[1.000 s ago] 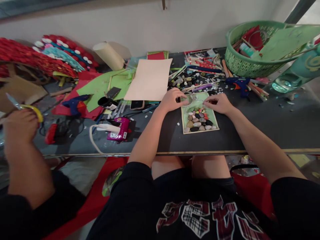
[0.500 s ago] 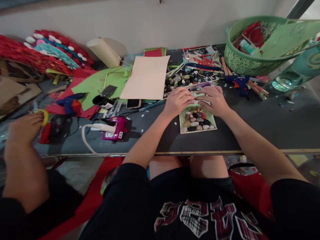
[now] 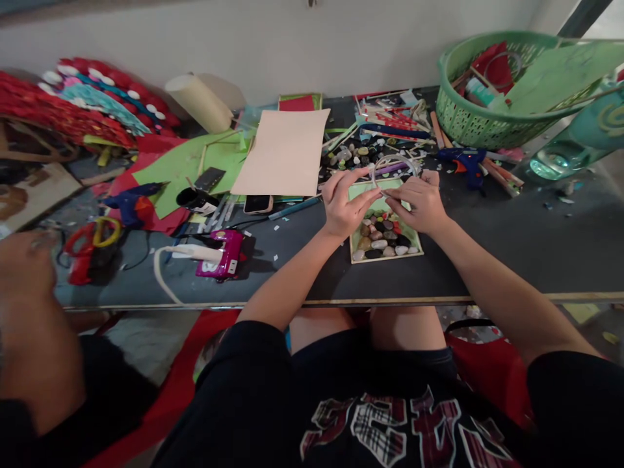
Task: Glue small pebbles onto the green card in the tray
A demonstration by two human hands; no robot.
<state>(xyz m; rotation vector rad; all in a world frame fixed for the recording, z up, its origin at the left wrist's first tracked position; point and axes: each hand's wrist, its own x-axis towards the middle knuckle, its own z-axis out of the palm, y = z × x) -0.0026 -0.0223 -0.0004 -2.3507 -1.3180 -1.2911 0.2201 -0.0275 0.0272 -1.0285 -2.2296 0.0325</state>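
Note:
Over the back part of a shallow green tray [image 3: 420,242], my left hand [image 3: 345,200] and my right hand [image 3: 420,201] hold a pale, translucent ring [image 3: 394,158], which looks like a roll of tape, between them. The ring stands upright with its lower edge at the fingertips of both hands. Smooth pebbles [image 3: 383,234] in black, white, brown and red fill the front part of the tray. Parts of the tray's back are hidden by my fingers.
A peach sheet [image 3: 285,153] lies left of my hands. Loose stones [image 3: 351,155] and sticks are behind. At right are a green basket [image 3: 487,123], a blue glue gun [image 3: 465,162] and a bottle [image 3: 560,153]. A purple adapter [image 3: 221,253], scissors [image 3: 80,260] and another person's arm [image 3: 34,325] are left.
The ring has come up into view between my hands, and my fingers have lifted and spread from the tray. The other person's hand has moved left, away from the yellow ring by the scissors.

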